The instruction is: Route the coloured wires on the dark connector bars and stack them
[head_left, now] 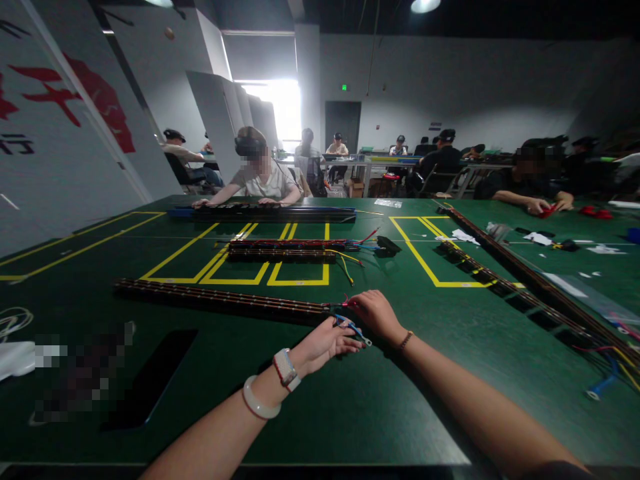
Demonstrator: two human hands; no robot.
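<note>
A long dark bar (225,298) with copper-coloured strips along its top lies across the green table in front of me. Wires come out of its right end. My left hand (330,341), with a watch and a pale bangle at the wrist, is closed round the blue wire (354,327). A ring terminal (369,343) tips that wire, past my fingers. On the far side of the bar's end, my right hand (376,312) pinches a red wire (346,304) between thumb and fingertips. The exact grip is partly hidden by my fingers.
Shorter wired bars (283,253) lie beyond, among yellow tape outlines (300,283). More long bars (520,297) stretch down the right side. A black phone-like slab (155,377) is at left. Across the table a person (263,177) touches a dark bar; another sits far right.
</note>
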